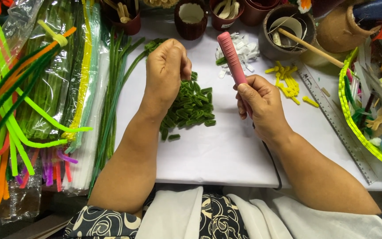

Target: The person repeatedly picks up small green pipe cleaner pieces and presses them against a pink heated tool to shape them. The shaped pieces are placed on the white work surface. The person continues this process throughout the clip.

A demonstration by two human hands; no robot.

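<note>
The right hand grasps a pink iron, its tip pointing away above the fingers. The left hand is clenched over the green pile; the pieces lie just under and right of its fingertips, and whether it pinches one I cannot tell. If the iron is hot, the left fingers may get burned when they come near it. The cord below the right wrist can catch and scatter pieces.
</note>
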